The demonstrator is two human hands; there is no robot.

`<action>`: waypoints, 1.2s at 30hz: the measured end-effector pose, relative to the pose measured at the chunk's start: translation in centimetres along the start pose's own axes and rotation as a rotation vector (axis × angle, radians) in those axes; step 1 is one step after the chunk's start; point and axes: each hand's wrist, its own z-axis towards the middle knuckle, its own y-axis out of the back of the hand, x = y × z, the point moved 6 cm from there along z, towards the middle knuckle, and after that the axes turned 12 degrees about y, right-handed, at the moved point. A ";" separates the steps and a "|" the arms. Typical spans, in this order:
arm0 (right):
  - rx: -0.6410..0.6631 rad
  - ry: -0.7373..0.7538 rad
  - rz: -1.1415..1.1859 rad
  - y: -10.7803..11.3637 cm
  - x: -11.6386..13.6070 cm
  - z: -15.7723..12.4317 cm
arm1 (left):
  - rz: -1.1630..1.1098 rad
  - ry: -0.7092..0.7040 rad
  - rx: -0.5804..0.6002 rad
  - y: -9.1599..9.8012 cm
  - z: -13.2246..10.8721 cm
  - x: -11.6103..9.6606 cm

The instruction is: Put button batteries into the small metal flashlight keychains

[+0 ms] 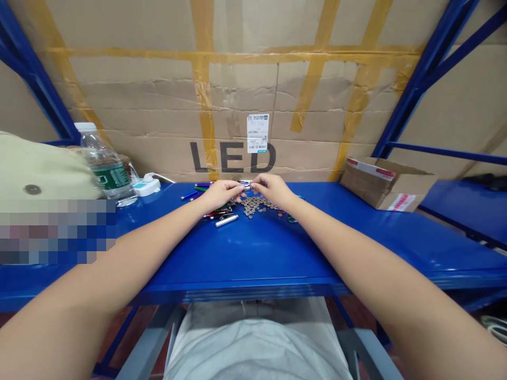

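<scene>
Forearms (119, 264) converge; left hand (222, 193), right hand (271, 190) pinch a crosswise metal tube (247, 186).

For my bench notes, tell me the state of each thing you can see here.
Left hand: raised, fingertips meeting the right hand's.
Right hand: raised, fingertips meeting the left hand's.
Small metal discs: loose in a heap.
Silver metal tube: lying flat.
Plastic water bottle: upright, capped.
Cardboard box: tilted, taped shut.
</scene>
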 end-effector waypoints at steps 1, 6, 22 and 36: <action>0.002 -0.023 0.031 -0.1 -0.1 -0.1 | 0.028 -0.018 -0.003 0.0 -0.2 -0.3; -0.110 -0.202 0.329 -0.4 -0.7 -0.2 | 0.100 -0.125 -0.088 0.1 -1.0 -1.9; -0.027 -0.249 0.442 -0.3 -0.3 0.0 | -0.015 -0.015 -0.058 0.7 -0.5 -1.0; 0.110 -0.457 0.532 -1.4 -0.1 -1.2 | 0.413 -0.661 -0.315 1.0 -2.3 -3.9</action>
